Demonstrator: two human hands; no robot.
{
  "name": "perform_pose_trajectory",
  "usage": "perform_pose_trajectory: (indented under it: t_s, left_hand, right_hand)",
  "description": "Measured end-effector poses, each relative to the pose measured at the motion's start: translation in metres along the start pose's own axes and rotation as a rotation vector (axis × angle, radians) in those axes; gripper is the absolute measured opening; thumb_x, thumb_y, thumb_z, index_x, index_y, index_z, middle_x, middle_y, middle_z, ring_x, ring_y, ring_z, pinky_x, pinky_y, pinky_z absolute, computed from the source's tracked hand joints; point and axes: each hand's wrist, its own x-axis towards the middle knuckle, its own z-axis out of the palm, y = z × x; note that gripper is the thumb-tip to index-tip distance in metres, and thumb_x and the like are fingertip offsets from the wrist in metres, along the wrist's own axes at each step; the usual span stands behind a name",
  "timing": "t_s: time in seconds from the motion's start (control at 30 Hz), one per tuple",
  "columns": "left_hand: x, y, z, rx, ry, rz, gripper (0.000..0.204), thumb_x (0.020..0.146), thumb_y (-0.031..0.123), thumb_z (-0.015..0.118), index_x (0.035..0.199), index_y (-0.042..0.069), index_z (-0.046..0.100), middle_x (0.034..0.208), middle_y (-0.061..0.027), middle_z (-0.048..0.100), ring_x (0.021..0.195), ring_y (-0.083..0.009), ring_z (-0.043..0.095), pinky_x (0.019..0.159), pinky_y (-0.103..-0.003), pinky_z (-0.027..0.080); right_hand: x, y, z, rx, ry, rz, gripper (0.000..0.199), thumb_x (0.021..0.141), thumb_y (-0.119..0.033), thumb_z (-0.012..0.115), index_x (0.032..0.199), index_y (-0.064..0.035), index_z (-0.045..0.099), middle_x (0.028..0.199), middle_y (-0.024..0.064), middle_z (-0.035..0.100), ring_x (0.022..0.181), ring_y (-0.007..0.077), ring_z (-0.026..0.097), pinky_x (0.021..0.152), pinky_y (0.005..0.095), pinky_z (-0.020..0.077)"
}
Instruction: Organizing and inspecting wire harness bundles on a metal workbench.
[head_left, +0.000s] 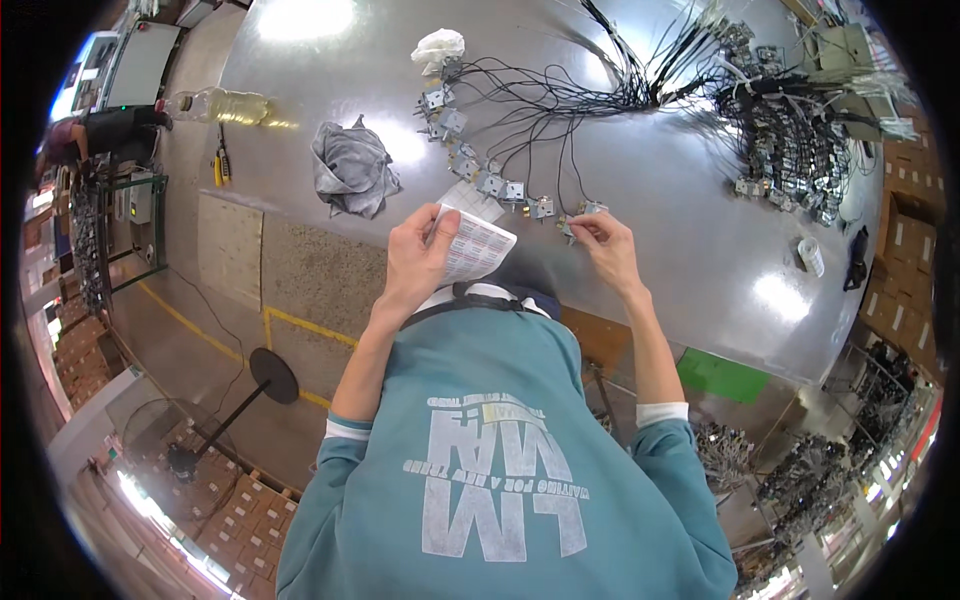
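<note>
A folded sheet of printed labels [478, 247] is gripped in my left hand [415, 258], thumb on top. My right hand [610, 248] has its thumb and forefinger pinched on a small metal part [567, 232] near the table's front edge. Beside those fingertips sits another small metal part [592, 208] with a thin black lead. From there a curved row of similar boxy metal parts [490, 184] runs left and away from me. Black leads [545, 95] join the row to a large bundle. Whether a label is between my right fingertips is too small to tell.
On the metal table [700, 260] lie a crumpled grey cloth [352, 168], yellow-handled pliers [221, 165], a plastic bottle [225, 107] and a white crumpled bag [438, 48]. A pile of wired metal parts [790, 150] and a white roll [810, 257] are at right.
</note>
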Motion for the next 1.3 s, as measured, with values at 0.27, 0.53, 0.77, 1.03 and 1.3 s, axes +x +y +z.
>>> perform_pose_trajectory:
  t_s: [0.27,0.53,0.77,1.03,1.3]
  left_hand:
    - [0.001,0.015,0.004,0.041,0.002,-0.026,0.037,0.110,0.032,0.066,0.115,-0.004,0.070,0.095,-0.0042,0.075,0.084,-0.0069,0.066,0.074,-0.025,0.054]
    - [-0.005,0.014,0.005,0.012,0.048,-0.032,0.037,0.110,0.033,0.066,0.109,-0.004,0.070,0.090,-0.0039,0.073,0.083,-0.0081,0.063,0.074,-0.027,0.052]
    - [-0.008,0.003,0.003,0.106,0.047,-0.044,0.035,0.111,0.032,0.065,0.112,-0.002,0.071,0.092,-0.0030,0.074,0.082,-0.0064,0.064,0.073,-0.025,0.052]
    - [-0.015,0.003,0.006,0.161,0.062,-0.030,0.036,0.111,0.033,0.066,0.114,-0.003,0.071,0.092,-0.0031,0.074,0.084,-0.0069,0.064,0.074,-0.025,0.052]
    - [-0.015,-0.003,0.012,0.136,0.107,-0.042,0.039,0.109,0.033,0.068,0.106,-0.006,0.070,0.083,-0.0077,0.072,0.079,-0.0097,0.058,0.070,-0.030,0.051]
  right_hand:
    - [0.042,-0.011,0.008,-0.146,-0.174,-0.110,0.071,0.091,-0.009,0.084,0.154,-0.0148,0.051,0.090,0.0048,0.076,0.076,0.0130,0.072,0.072,0.0305,0.0568]
    - [0.064,0.022,0.017,-0.251,-0.149,-0.129,0.044,0.086,-0.013,0.087,0.120,-0.0084,0.060,0.087,0.0054,0.080,0.077,0.0167,0.078,0.070,0.0299,0.0590]
    - [0.068,0.040,0.019,-0.146,-0.051,-0.170,0.028,0.087,-0.013,0.087,0.098,-0.0040,0.063,0.087,0.0062,0.081,0.080,0.0184,0.080,0.070,0.0290,0.0602]
    - [0.064,0.035,0.027,-0.208,-0.011,-0.246,0.027,0.086,-0.012,0.089,0.096,-0.0036,0.066,0.085,0.0047,0.080,0.074,0.0134,0.077,0.066,0.0277,0.0600]
    - [0.057,0.034,0.036,-0.262,0.085,-0.282,0.027,0.084,-0.018,0.091,0.092,-0.0057,0.068,0.077,0.0021,0.078,0.066,0.0118,0.074,0.059,0.0262,0.0560]
